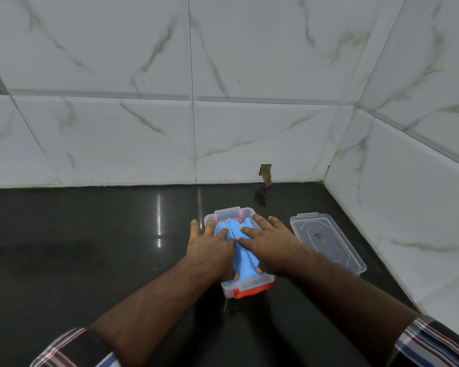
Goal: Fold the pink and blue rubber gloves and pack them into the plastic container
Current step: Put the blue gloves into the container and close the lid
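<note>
Now we press both flat, spread hands, left (210,250) and right (269,246), gripping nothing, onto the blue gloves (240,250) over pink gloves (252,291) inside the plastic container (227,214) on the counter (90,247)

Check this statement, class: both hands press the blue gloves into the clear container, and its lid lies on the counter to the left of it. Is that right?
Not quite. The head view shows the lid lying right of the container, not left. Both hands, left hand and right hand, do press the blue gloves into it.
</note>
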A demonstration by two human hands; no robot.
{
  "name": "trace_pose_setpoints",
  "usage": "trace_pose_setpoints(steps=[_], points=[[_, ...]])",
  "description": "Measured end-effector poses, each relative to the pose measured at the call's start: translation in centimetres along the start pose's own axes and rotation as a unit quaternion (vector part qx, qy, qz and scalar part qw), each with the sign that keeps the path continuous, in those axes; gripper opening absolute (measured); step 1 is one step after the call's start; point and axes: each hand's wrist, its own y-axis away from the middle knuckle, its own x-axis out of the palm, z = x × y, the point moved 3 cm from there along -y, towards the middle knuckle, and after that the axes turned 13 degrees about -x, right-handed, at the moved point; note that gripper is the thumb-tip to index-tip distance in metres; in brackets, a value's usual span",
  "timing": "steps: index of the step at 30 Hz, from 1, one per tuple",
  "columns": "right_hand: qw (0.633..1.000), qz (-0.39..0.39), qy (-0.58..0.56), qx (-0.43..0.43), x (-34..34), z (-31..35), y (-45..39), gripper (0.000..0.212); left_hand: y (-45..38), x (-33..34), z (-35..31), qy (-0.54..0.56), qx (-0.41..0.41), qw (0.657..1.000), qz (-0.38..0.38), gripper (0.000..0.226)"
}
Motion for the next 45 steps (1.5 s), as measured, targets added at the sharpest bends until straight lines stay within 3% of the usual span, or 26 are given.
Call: trace_pose_setpoints(steps=[5, 13, 17, 19, 22, 29, 36, 39, 42, 45], points=[[0.995, 0.064, -0.043, 0.058, 1.3, -0.3, -0.6, 0.077, -0.9, 0.7, 0.0, -0.031, -0.024, 0.997, 0.073, 0.089], [0.991, 0.071, -0.091, 0.064, 1.0, -0.1, -0.6, 0.065, -1.5, 1.0, -0.8, -0.073, -0.028, 0.994, 0.079, 0.088], [0.986, 0.038, -0.145, 0.076, -0.1, 0.1, -0.1, 0.058, -1.1, 0.7, 0.3, 0.005, 0.006, 0.998, 0.056, 0.075], [0.985, -0.021, -0.145, 0.09, -1.0, 0.5, 0.0, 0.048, -1.0, -0.1, 1.6, 0.027, 0.046, 0.998, 0.021, 0.057], [0.977, -0.096, -0.144, 0.127, -2.0, 1.3, -0.3, 0.038, -0.7, -0.6, 3.7, 0.046, 0.09, 0.995, -0.003, 0.054], [0.97, -0.102, -0.181, 0.128, -2.2, 3.3, -1.5, 0.035, 0.2, 0.5, 5.8, 0.039, 0.087, 0.995, -0.026, 0.048], [0.973, -0.127, -0.154, 0.116, -2.7, 4.7, -2.6, 0.036, 2.4, 1.8, 5.6, 0.033, 0.08, 0.996, 0.017, 0.032], [0.971, -0.111, -0.183, 0.109, -2.9, 5.1, -3.0, 0.038, 2.8, 2.6, 5.3, 0.068, 0.07, 0.994, 0.05, 0.04], [0.967, -0.08, -0.22, 0.097, -2.3, 5.2, -3.8, 0.045, 2.9, 3.0, 5.7, 0.132, 0.036, 0.99, 0.019, 0.047], [0.964, -0.053, -0.244, 0.093, -1.5, 5.6, -4.7, 0.047, 2.7, 3.1, 5.8, 0.151, 0.003, 0.986, -0.064, 0.042]])
